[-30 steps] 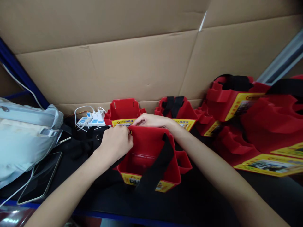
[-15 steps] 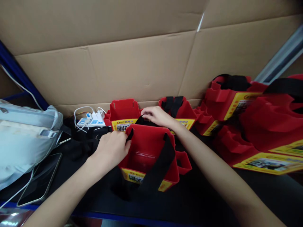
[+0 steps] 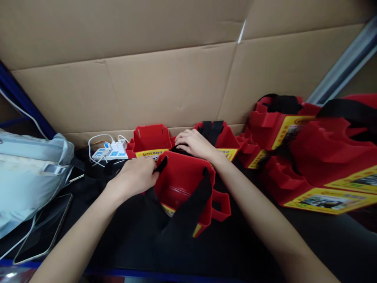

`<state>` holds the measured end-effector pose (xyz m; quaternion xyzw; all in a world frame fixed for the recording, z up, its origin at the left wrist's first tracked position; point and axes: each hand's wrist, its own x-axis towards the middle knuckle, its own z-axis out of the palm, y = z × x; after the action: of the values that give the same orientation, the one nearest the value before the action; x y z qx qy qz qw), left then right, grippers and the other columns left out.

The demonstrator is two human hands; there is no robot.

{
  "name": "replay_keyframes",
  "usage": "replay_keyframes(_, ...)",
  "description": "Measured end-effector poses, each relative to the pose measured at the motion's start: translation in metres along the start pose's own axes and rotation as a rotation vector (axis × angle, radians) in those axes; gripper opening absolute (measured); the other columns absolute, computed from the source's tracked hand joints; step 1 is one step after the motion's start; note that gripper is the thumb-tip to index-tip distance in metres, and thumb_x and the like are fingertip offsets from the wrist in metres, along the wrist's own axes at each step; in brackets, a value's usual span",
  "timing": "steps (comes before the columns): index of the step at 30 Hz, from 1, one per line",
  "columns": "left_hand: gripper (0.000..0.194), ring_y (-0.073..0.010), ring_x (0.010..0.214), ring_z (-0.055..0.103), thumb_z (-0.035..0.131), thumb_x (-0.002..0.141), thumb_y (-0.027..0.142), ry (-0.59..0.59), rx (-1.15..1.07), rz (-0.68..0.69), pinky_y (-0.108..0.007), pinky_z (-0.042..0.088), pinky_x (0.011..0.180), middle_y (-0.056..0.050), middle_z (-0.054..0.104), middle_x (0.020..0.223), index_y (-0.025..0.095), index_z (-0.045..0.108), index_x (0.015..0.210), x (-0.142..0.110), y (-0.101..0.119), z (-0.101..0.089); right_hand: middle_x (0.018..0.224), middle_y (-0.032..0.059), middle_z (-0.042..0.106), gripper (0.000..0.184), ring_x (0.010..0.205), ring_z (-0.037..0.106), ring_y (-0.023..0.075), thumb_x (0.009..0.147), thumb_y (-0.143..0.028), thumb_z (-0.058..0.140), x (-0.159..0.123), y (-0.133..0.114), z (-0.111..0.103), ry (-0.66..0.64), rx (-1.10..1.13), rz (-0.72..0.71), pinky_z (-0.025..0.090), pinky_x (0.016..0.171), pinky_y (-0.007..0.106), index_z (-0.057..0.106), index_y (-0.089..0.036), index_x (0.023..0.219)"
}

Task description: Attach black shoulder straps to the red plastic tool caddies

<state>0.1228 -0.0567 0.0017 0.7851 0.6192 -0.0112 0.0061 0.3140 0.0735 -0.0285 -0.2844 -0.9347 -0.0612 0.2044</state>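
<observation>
Head view: the left hand (image 3: 134,175) grips a black strap (image 3: 160,165) at one red holder's (image 3: 182,169) rim on the counter (image 3: 235,251) — presumably steadying it — while the right hand (image 3: 196,144) reaches behind, grip indeterminable. Two rear holders (image 3: 151,137), one phone (image 3: 44,230) and one bag (image 3: 29,173) are visible; overlap prevents counting the rightmost group (image 3: 330,157).

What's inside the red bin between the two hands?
Inside the red bin, bare red walls and part of the floor show, with a short strap end by the left hand. The wide black strap covers the near part, so I can't tell what's there.
</observation>
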Motion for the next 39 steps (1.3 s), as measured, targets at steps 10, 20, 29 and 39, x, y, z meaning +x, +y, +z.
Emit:
replay_keyframes(10, 0.02, -0.0231, 0.07, 0.061, 0.043, 0.076, 0.028, 0.026, -0.009, -0.028, -0.031, 0.041, 0.057, -0.007, 0.064, 0.073, 0.018, 0.059, 0.069, 0.012, 0.001, -0.002, 0.123, 0.001, 0.054, 0.026, 0.113, 0.043, 0.0191, 0.085, -0.02, 0.047, -0.003, -0.009, -0.008, -0.146, 0.235, -0.151, 0.028, 0.093, 0.038, 0.063, -0.028, 0.103)
replay_keyframes(20, 0.033, -0.0218, 0.088, 0.058, 0.053, 0.076, 0.038, 0.197, -0.229, -0.009, -0.032, 0.045, 0.074, -0.01, 0.056, 0.101, 0.015, 0.048, 0.098, 0.023, -0.004, 0.016, 0.112, 0.0038, 0.06, 0.026, 0.106, 0.048, 0.0204, 0.082, -0.021, 0.05, -0.009, -0.006, -0.006, -0.049, 0.169, -0.041, 0.029, 0.091, 0.037, 0.061, -0.026, 0.106)
replay_keyframes(29, 0.02, -0.0247, 0.091, 0.06, 0.048, 0.079, 0.026, 0.097, -0.03, -0.044, -0.033, 0.045, 0.076, -0.012, 0.059, 0.101, 0.014, 0.058, 0.091, 0.024, 0.007, 0.012, 0.088, 0.0096, 0.065, 0.018, 0.086, 0.054, 0.0215, 0.081, -0.016, 0.048, -0.01, -0.002, -0.002, -0.068, -0.003, 0.095, 0.033, 0.082, 0.037, 0.065, -0.016, 0.085)
replay_keyframes(39, 0.026, -0.0243, 0.082, 0.063, 0.04, 0.086, 0.035, 0.082, -0.171, -0.015, -0.031, 0.044, 0.065, -0.009, 0.064, 0.085, 0.016, 0.044, 0.103, 0.033, -0.002, 0.014, 0.078, 0.0073, 0.066, 0.017, 0.079, 0.057, 0.0205, 0.079, -0.014, 0.049, -0.013, 0.003, -0.002, -0.08, 0.002, 0.127, 0.034, 0.078, 0.034, 0.066, -0.017, 0.083)
